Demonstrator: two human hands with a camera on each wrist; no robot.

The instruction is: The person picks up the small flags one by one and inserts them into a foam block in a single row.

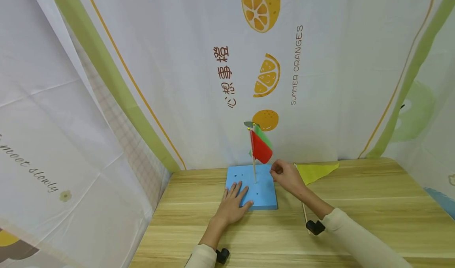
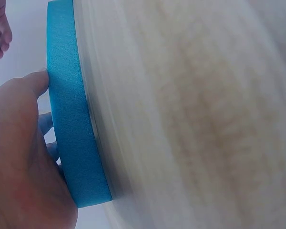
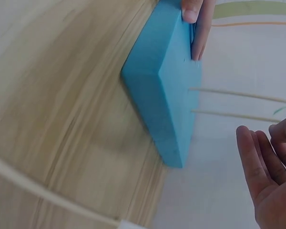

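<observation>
My left hand (image 1: 232,205) lies with fingers spread on a blue foam block (image 1: 266,199), thumb at its near edge. A red flag (image 1: 261,147) and a green flag (image 1: 264,134) stand upright on thin wooden sticks (image 3: 238,93) set in the block. The green one is partly hidden behind the red. Beside the block's far right corner, just below the red flag, hovers my right hand (image 1: 286,176). Its fingers are loosely bent, with nothing visible between them. In the right wrist view its fingertips overlap the end of one stick.
Right of the block, a yellow triangular flag (image 1: 316,172) lies on the wooden table (image 1: 362,205), its stick (image 1: 304,212) running toward me under the right forearm. Small holes (image 1: 257,193) show in the block's top. A white printed curtain (image 1: 199,82) hangs behind the table.
</observation>
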